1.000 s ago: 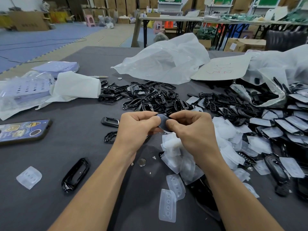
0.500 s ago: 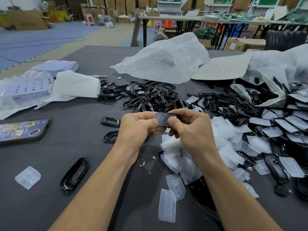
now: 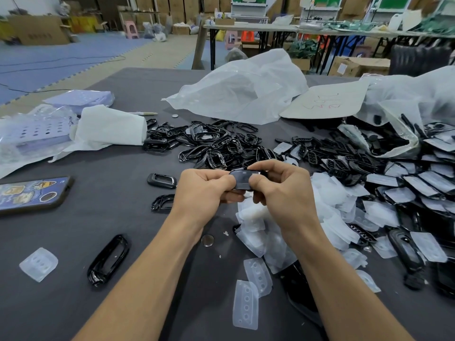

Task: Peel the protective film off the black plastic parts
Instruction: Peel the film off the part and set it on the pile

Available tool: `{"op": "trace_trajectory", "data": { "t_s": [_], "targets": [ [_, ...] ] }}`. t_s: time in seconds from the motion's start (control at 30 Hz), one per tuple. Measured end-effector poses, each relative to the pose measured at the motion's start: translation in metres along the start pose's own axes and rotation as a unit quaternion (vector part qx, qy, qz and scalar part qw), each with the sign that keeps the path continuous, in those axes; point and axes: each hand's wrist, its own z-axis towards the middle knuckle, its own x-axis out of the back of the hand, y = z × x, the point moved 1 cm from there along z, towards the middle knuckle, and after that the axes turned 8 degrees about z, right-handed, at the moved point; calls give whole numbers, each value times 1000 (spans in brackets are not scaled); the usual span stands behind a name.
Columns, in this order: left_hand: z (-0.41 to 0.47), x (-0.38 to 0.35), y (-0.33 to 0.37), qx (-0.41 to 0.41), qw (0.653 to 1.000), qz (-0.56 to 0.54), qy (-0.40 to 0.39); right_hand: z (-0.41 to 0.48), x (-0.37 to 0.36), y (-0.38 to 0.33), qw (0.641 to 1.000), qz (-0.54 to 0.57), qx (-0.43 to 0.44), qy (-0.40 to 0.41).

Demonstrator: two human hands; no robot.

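Black part (image 3: pixel 242 178) pinched between left hand (image 3: pixel 204 190) and right hand (image 3: pixel 283 188), each grip closed.

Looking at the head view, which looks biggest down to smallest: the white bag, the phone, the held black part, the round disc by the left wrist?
1. white bag, largest even though it lies farthest away
2. phone
3. black part, partly covered
4. disc

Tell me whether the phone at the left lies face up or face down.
Face down, it seems: the phone lies flat on the table, showing a blue back with cartoon stickers, no screen.
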Motion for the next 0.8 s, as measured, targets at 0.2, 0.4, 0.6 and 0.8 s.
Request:
{"op": "trace_trajectory", "data": {
  "t_s": [0.2,0.4,0.6,0.8],
  "targets": [
    [1,-2,-3,-18,999,22,30,0,-1,1,1000,-12,26,6],
    [0,-3,-4,-53,994,89,45,2,-3,3,999,-31,33,-15],
    [0,-3,0,-60,992,100,51,3,-2,6,999,-41,26,-22],
    [-3,-5,0,-76,993,83,41,-1,-3,5,995,-79,55,-23]
  ]
}}
